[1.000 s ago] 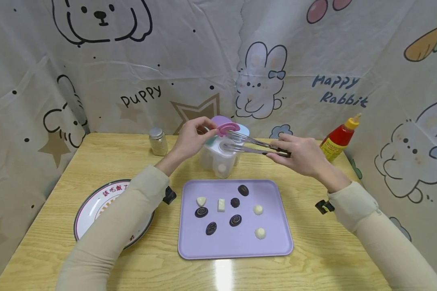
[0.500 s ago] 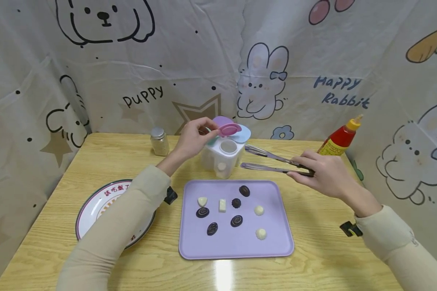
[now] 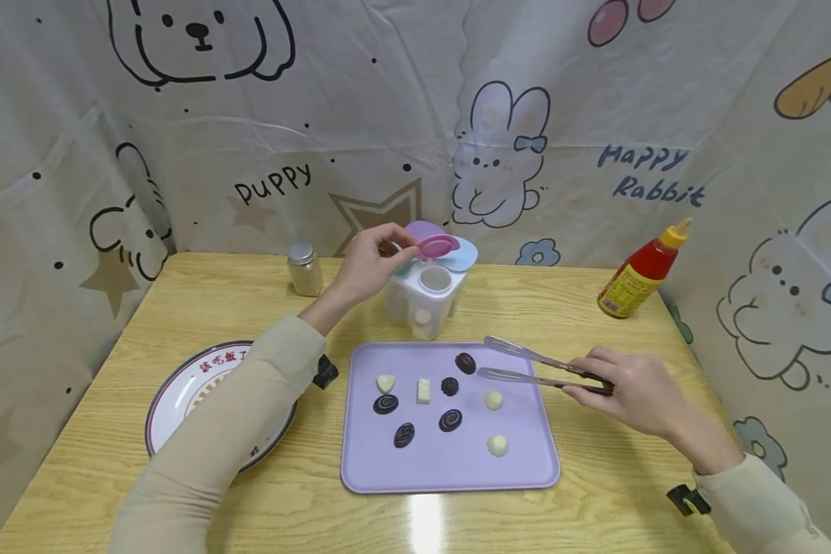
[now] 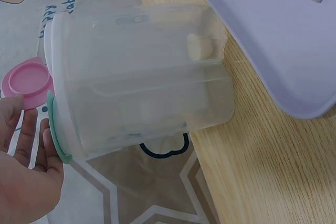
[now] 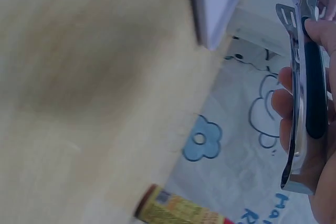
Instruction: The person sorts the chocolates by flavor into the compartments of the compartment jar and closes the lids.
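Note:
My left hand (image 3: 374,261) pinches the raised pink lid (image 3: 438,246) of a clear container (image 3: 415,304) with several coloured lids. Below that lid a round opening (image 3: 435,278) shows, and a pale piece (image 4: 199,46) lies inside near the container's bottom. Metal tongs (image 3: 533,360) with dark grips are held in my right hand (image 3: 633,388), their arms apart with nothing between the tips. Those tips hover over the back right of a lilac tray (image 3: 526,469). On the tray lie several dark chocolates (image 3: 450,420) and white chocolates (image 3: 497,445).
A white plate (image 3: 173,400) with a printed rim is partly under my left forearm. Behind it stands a small jar (image 3: 305,269) with a silver cap. A red sauce bottle (image 3: 639,273) stands at the back right, near the patterned cloth (image 3: 388,115) around the table.
My right hand has drawn the tongs away from the container opening, moving right and toward me, above the tray's back right. The left hand keeps the pink lid raised.

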Demonstrator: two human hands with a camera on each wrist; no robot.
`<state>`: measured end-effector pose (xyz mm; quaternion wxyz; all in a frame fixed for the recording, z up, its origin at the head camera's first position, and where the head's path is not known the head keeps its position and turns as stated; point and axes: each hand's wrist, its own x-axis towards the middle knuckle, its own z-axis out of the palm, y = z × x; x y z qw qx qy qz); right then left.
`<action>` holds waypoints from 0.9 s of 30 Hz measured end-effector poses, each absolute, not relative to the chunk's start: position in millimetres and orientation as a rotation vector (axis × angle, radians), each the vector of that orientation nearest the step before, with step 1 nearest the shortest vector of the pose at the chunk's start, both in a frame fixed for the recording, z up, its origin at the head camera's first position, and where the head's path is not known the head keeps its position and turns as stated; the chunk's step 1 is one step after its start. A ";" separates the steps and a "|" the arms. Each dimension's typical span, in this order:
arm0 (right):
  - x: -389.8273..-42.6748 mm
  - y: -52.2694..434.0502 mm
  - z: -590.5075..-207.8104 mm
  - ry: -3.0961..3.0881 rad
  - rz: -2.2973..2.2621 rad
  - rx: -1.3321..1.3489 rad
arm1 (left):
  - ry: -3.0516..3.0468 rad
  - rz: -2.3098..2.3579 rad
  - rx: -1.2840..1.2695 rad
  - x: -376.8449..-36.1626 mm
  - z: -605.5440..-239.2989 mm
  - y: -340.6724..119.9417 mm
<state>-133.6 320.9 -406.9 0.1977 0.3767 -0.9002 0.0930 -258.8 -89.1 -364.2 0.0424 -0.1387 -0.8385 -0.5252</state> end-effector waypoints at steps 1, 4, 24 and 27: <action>-131.5 321.8 -410.6 -2.524 0.272 1.055 | -2.566 -1.605 -0.421 -258.8 -364.4 -89.3; -126.2 324.5 -421.4 -2.528 0.293 1.058 | -2.567 -1.599 -0.414 -258.8 -364.4 -89.7; -102.5 330.7 -455.4 -2.621 0.342 0.999 | -2.577 -1.618 -0.392 -257.1 -362.8 -88.5; -101.2 330.2 -456.5 -2.624 0.355 0.992 | -2.572 -1.619 -0.399 -258.4 -363.1 -88.6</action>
